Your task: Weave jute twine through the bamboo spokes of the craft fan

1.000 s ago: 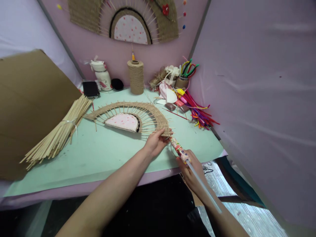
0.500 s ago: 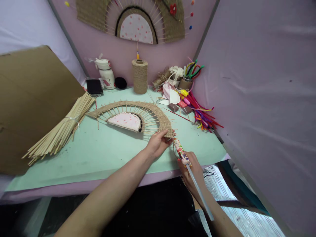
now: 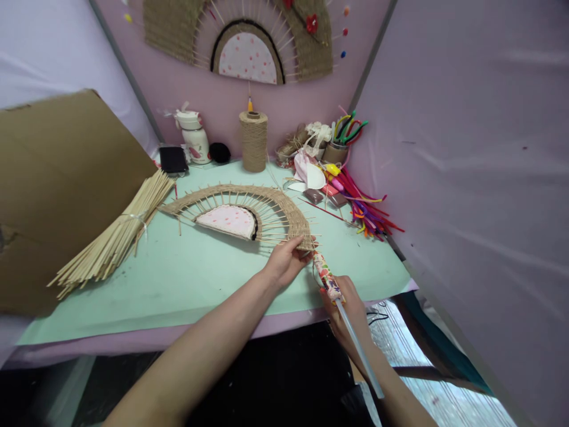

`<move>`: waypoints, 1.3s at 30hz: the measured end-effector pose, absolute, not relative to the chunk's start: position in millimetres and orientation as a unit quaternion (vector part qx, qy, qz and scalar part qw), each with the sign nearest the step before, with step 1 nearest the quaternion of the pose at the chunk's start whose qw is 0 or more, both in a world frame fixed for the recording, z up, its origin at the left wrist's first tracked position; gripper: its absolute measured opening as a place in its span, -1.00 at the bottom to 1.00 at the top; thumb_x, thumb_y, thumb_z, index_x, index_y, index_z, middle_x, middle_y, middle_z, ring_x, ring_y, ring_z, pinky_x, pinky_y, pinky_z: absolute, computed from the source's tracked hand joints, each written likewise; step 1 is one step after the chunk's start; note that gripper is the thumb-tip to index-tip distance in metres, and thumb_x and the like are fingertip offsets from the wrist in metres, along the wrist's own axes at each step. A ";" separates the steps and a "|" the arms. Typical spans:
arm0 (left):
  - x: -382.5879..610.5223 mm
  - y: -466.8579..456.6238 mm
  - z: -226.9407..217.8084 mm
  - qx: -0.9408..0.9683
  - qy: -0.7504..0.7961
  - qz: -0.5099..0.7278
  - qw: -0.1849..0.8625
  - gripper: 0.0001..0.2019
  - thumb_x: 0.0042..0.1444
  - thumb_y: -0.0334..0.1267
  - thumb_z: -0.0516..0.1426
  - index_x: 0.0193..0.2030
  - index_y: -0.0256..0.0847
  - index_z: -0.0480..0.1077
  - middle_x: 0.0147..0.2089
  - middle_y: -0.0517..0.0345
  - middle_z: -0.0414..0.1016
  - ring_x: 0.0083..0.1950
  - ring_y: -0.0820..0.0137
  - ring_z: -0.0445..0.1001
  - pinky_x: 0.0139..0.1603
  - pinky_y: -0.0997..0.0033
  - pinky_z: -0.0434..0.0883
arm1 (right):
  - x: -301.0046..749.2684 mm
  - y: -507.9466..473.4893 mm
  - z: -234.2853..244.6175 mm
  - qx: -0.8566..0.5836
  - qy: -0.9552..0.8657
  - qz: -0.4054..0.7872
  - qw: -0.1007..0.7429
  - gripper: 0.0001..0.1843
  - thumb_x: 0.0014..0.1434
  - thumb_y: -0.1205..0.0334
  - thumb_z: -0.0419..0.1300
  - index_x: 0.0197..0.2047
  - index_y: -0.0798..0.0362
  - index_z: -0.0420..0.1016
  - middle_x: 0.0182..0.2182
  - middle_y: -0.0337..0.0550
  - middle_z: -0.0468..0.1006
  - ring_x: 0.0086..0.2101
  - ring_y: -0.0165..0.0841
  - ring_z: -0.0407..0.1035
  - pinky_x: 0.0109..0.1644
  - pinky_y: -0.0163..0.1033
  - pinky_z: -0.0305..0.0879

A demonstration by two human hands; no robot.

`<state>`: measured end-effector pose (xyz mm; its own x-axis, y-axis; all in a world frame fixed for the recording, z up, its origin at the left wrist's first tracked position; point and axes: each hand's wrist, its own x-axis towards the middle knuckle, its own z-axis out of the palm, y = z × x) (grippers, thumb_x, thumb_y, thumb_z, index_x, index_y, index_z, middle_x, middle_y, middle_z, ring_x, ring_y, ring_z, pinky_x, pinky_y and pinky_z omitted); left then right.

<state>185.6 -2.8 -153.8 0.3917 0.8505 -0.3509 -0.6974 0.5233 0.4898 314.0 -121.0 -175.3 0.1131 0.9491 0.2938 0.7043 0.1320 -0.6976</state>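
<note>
A half-round woven twine fan (image 3: 297, 214) with thin stick ribs lies on the table, a pink-spotted white half-disc (image 3: 229, 222) at its centre. My left hand (image 3: 287, 262) pinches the fan's right end, thumb on top of the weave and fingers partly underneath. In my right hand (image 3: 349, 311) is a hot glue gun (image 3: 326, 277) with a patterned body, a long clear glue stick (image 3: 361, 350) sticking out of its back. Its nozzle points at the fan's right end, close to my left fingertips; whether it touches is too small to tell.
A bundle of thin sticks (image 3: 113, 237) leans by a cardboard sheet (image 3: 66, 196) on the left. Along the back stand a white bottle (image 3: 195, 139) and a twine spool (image 3: 254, 142). Colourful pipe cleaners (image 3: 368, 210) lie right. A larger fan (image 3: 311, 50) hangs on the wall.
The whole view has shifted slightly, so everything sits a little lower and to the right. Both hands keep their holds, and the glue gun's nozzle stays at the fan's right end.
</note>
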 end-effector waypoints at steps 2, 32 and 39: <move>185.5 -2.7 -154.0 0.129 0.290 0.470 0.824 -0.91 0.10 -0.41 0.16 -0.27 -0.36 0.48 -0.32 -0.01 0.56 -0.31 0.36 0.51 -0.21 0.34 0.40 | 313.8 -121.0 -175.6 -0.640 -0.646 0.158 0.384 -0.68 0.29 -0.03 -0.02 -0.10 -0.01 0.38 -0.29 -0.12 0.40 -0.28 -0.24 0.37 -0.24 -0.17 0.31; 185.0 -3.0 -153.9 0.131 0.288 0.471 0.824 -0.88 0.14 -0.42 0.12 -0.27 -0.38 0.50 -0.31 -0.01 0.57 -0.31 0.39 0.51 -0.23 0.38 0.41 | 316.6 -119.4 -185.8 -0.639 -0.654 0.141 0.379 -0.70 0.30 -0.01 -0.04 -0.18 0.00 0.37 -0.34 -0.15 0.36 -0.33 -0.26 0.35 -0.28 -0.18 0.30; 184.7 -3.6 -151.4 0.129 0.293 0.469 0.823 -0.89 0.13 -0.42 0.13 -0.27 -0.38 0.50 -0.30 0.00 0.57 -0.31 0.39 0.51 -0.24 0.38 0.42 | 320.3 -117.4 -192.0 -0.634 -0.656 0.148 0.383 -0.65 0.30 -0.08 -0.05 -0.20 -0.01 0.37 -0.35 -0.16 0.36 -0.34 -0.27 0.35 -0.29 -0.20 0.29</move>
